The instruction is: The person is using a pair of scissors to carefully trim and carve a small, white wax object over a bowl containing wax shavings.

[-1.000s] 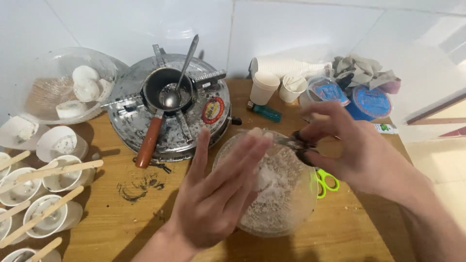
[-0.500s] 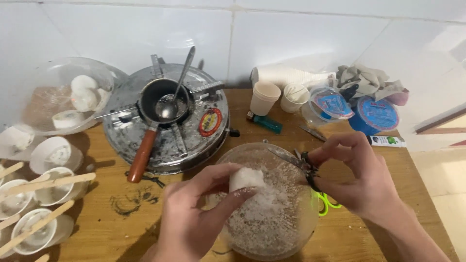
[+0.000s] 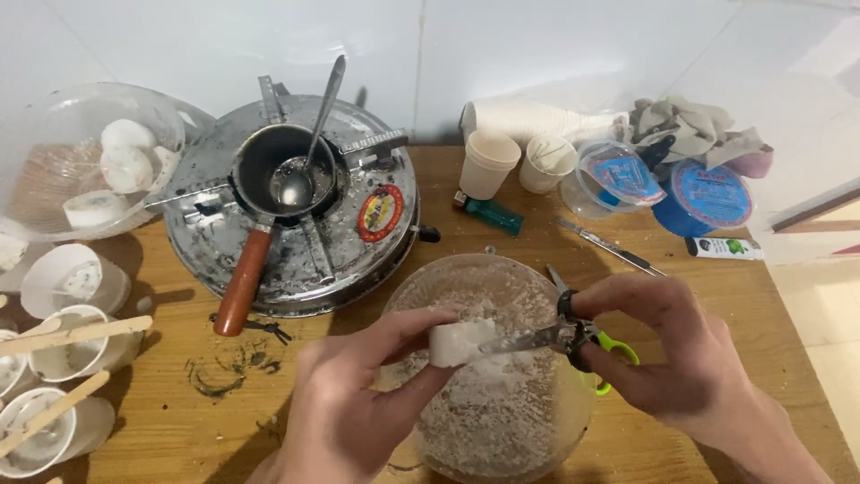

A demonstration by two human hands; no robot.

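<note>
The left hand [image 3: 349,403] pinches a small white block [image 3: 459,341] between thumb and fingers, closed on it. The right hand [image 3: 681,358] grips a pair of scissors [image 3: 573,336] with green handles, fingers wrapped around them, the blades touching the block's right side. Both hover over a clear bowl [image 3: 421,296] of white flakes directly beneath the hands on the wooden desk [image 3: 179,439]. Left of the left hand stand white cups with wooden sticks [image 3: 63,336]. Beyond the hands sits a round metal stove [image 3: 376,260] bearing a small pot [image 3: 282,170] with a spoon, and paper cups [image 3: 488,166] farther right.
</note>
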